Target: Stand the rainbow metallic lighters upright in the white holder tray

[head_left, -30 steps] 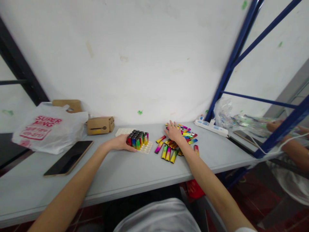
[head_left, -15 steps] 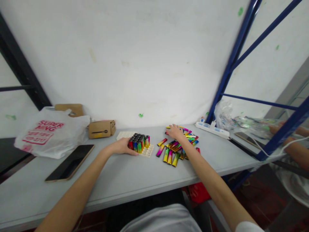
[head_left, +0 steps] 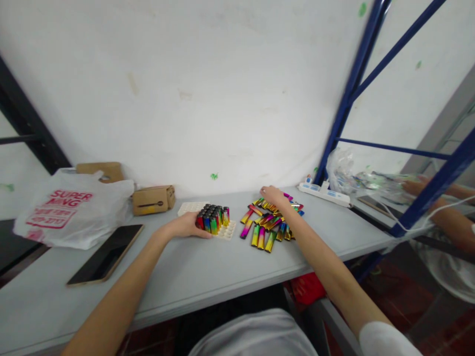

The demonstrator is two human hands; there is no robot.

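Shiny multicoloured tubes (head_left: pixel 213 218) with black tops stand upright, packed together in a cream tray (head_left: pixel 227 230) with round holes. My left hand (head_left: pixel 187 226) is wrapped round the left side of this group, thumb along the front and fingers partly hidden behind. To the right, a loose pile of similar shiny tubes (head_left: pixel 261 238) lies flat, in gold, pink, green and red. At the pile's far edge is my right hand (head_left: pixel 273 195), its fingers curled downward. Whatever sits under those fingertips is hidden.
Left of the tray lie a phone (head_left: pixel 106 254), a small cardboard box (head_left: pixel 153 200) and a white plastic bag (head_left: pixel 74 207). A power strip (head_left: pixel 323 192) runs along the back right beside a blue metal post (head_left: pixel 347 96). The desk's front edge (head_left: pixel 222 291) is close to my body.
My right hand has curled its fingers and shifted slightly at the back of the pile, uncovering some tubes there. My left hand keeps its hold, and the view has shifted slightly.
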